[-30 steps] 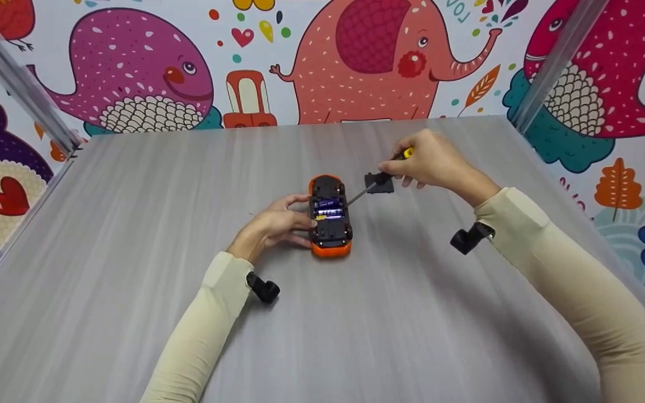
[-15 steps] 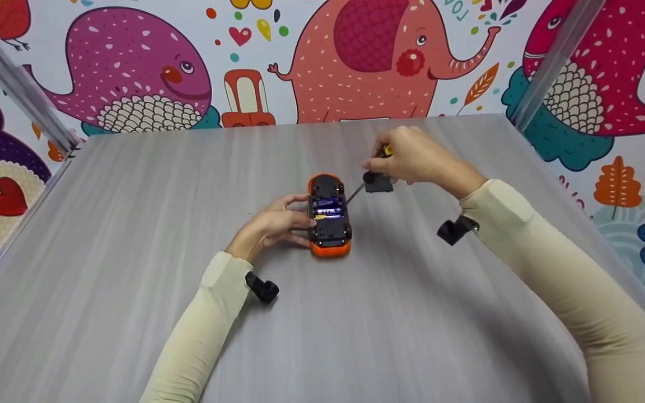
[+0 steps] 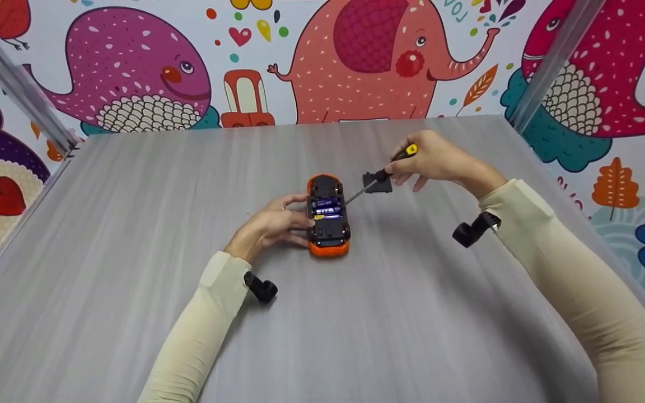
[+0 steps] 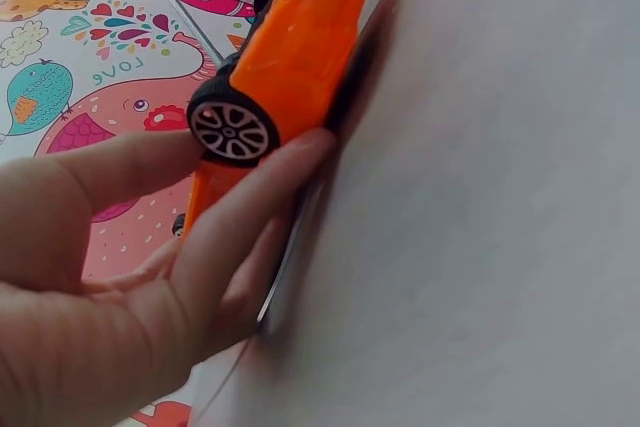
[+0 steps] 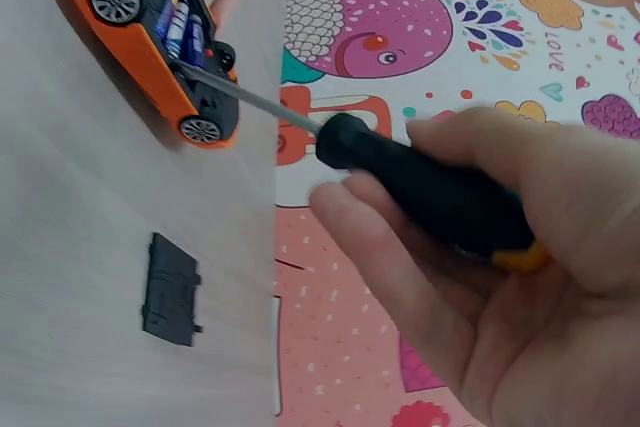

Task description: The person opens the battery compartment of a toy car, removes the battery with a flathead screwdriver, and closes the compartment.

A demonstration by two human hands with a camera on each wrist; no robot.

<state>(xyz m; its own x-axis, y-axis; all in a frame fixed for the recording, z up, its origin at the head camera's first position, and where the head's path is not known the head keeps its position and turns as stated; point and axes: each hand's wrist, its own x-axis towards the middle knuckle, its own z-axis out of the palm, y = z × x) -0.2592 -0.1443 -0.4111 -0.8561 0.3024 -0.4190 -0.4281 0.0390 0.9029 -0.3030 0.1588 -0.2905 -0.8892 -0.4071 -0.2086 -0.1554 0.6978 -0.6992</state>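
An orange toy car (image 3: 329, 248) lies upside down on the table, its black underside up and its battery compartment uncovered. Batteries (image 3: 327, 205) in purple wrapping sit inside. My left hand (image 3: 271, 225) grips the car by its left side; in the left wrist view its fingers (image 4: 240, 217) lie along the orange body beside a wheel (image 4: 232, 131). With my right hand (image 3: 431, 158) I hold a black and yellow screwdriver (image 5: 430, 182). Its shaft slants down left, and the tip meets the right edge of the battery compartment, where the exact contact is too small to tell.
A black battery cover (image 5: 171, 290) lies on the grey table (image 3: 132, 235), right of the car and below the screwdriver handle. Walls with cartoon animals (image 3: 367, 61) stand at the back and sides, with metal posts at the corners.
My right hand moved left with the screwdriver handle, then back right, tilting the shaft lower. The tip stays at the car's right side. My left hand and the car hold still.
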